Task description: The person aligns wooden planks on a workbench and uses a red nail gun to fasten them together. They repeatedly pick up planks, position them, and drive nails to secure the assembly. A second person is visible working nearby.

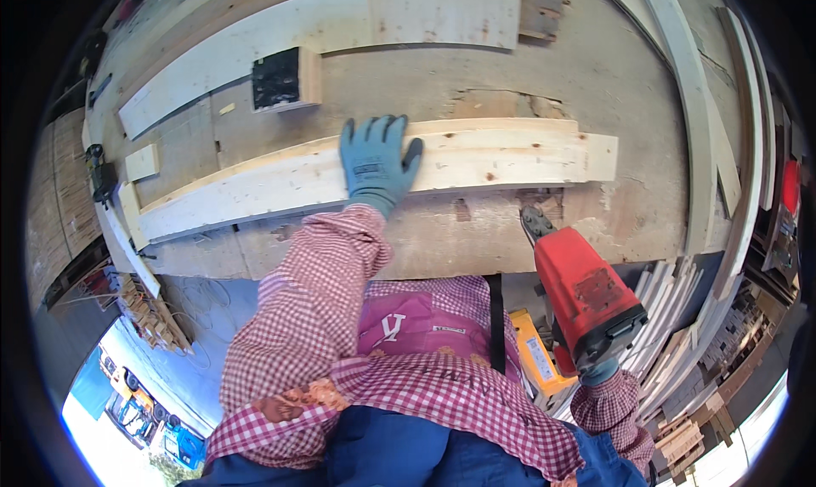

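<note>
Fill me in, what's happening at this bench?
A person has the left grip, gloved, spread on a long timber lying on the bench. The right grip holds a red tool, its nose apart from the timber. A dark-faced block sits beyond the timber.

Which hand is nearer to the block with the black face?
Left. The left hand lies on the pale board, below and right of the block in the picture; the right hand, gripping the red power tool, is farther off at lower right.
</note>
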Demonstrator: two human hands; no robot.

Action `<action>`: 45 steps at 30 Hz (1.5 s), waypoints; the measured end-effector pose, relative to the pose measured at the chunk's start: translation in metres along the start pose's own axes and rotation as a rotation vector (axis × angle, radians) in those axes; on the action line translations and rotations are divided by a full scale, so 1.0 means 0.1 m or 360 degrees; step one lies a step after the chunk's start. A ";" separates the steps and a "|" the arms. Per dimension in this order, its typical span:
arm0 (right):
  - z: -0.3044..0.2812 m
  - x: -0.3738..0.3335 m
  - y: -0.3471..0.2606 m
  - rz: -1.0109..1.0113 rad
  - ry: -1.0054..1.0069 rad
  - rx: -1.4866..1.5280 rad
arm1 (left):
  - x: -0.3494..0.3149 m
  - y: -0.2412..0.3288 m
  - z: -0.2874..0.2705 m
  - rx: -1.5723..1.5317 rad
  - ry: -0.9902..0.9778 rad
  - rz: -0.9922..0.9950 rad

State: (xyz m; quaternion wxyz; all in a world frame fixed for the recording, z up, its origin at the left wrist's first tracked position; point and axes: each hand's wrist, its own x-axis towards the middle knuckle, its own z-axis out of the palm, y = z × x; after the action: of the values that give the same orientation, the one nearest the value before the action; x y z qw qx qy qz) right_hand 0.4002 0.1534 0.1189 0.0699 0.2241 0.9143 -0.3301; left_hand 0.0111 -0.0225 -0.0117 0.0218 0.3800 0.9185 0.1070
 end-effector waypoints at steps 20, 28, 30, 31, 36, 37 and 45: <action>1.86 -0.30 -0.97 0.0621 -0.0607 0.1352 | -3.92 -2.40 -1.58 -0.0388 0.0226 -0.0799; 1.86 -0.58 -1.84 0.0734 -0.0326 0.1221 | -4.63 -2.76 -1.97 -0.0328 0.0112 -0.1005; 2.12 -0.62 -1.63 0.0665 -0.0269 0.1084 | -4.62 -3.10 -1.99 -0.0303 0.0179 -0.1085; 2.20 -0.59 -1.68 0.0637 -0.0238 0.1012 | -4.60 -3.30 -2.00 -0.0296 0.0207 -0.1123; 2.49 -0.14 -2.66 0.0684 -0.0302 0.1050 | -4.54 -4.80 -1.87 -0.1023 0.0619 -0.1588; 2.62 -0.05 -2.71 0.0684 -0.0367 0.1031 | -4.51 -5.16 -1.86 -0.1288 0.0734 -0.1678; 3.15 1.40 -4.75 0.0727 -0.0497 0.0679 | -3.54 -6.94 -1.94 -0.2527 0.0474 -0.2437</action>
State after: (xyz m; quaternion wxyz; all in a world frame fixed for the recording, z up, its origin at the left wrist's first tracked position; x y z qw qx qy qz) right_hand 0.0528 -0.3199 0.1089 0.2326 0.3792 0.7293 -0.5198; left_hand -0.2422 -0.7835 0.0157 0.2084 -0.4255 0.5746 0.6673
